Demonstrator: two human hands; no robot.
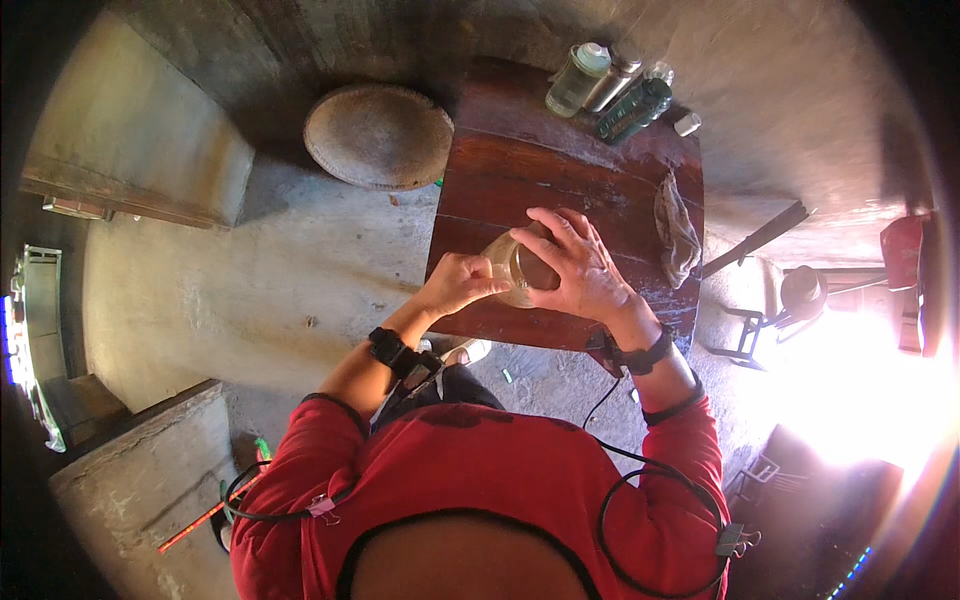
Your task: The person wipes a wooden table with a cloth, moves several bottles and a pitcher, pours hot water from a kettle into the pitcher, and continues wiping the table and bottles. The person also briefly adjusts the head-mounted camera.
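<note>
A translucent jug (501, 259) is held over the near half of a dark red-brown wooden table (517, 172). My left hand (463, 285) is closed around its handle on the left side. My right hand (581, 262) spreads over the jug's round brownish end, fingers on the rim; whether this end is a lid or an opening I cannot tell. To the right of my right hand, a crumpled grey cloth (676, 229) lies along the table's right edge.
At the table's far end are a clear bottle with a white cap (576, 81), a metal flask (611, 86), a green bottle (634, 111) and a small white cup-like object (687, 124). A round woven tray (379, 136) is left of the table. A wooden stool (742, 337) stands right, near bright light.
</note>
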